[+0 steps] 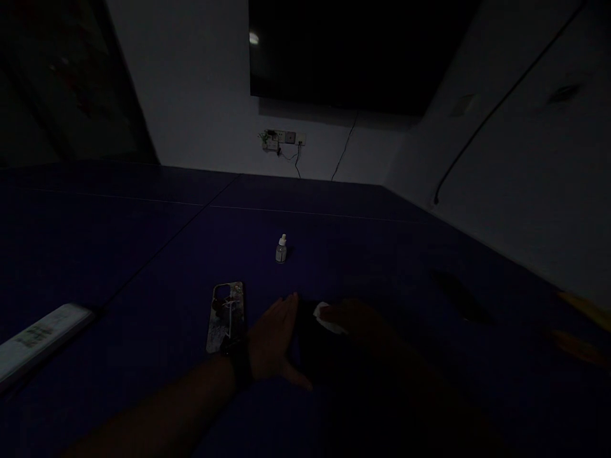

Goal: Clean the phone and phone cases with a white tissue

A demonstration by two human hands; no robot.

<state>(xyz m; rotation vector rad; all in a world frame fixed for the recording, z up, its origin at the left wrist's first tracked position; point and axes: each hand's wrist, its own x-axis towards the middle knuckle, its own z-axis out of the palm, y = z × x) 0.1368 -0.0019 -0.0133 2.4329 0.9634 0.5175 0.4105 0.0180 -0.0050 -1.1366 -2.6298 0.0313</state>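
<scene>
The left hand [275,340] lies near the middle of a dark blue surface [157,305], its grip spread: 4 fingers stretched forward close together, the thumb held well out from them. A black band [240,362] circles that wrist. The fingers lie along the left side of a flat black thing [315,353], whose outline is mostly lost in the dark. The right hand [353,318] reaches in from the other side, its fingers over a crumpled white cloth [329,324] at the upper part of the black thing. Shadow hides that grip, so I cannot tell whether it pinches the cloth or only presses on it.

Just left of the left hand lies 1 patterned phone case [224,327] with a camera cutout at its top left. Beyond the hands, 1 small clear bottle [281,253] with a white and cream top stands upright. A long white block [48,334] lies at the far left; a dim dark object [461,296] lies to the right, with a yellow thing [587,310] farther out. Behind, 1 black screen [334,57] hangs above wall sockets [286,137].
</scene>
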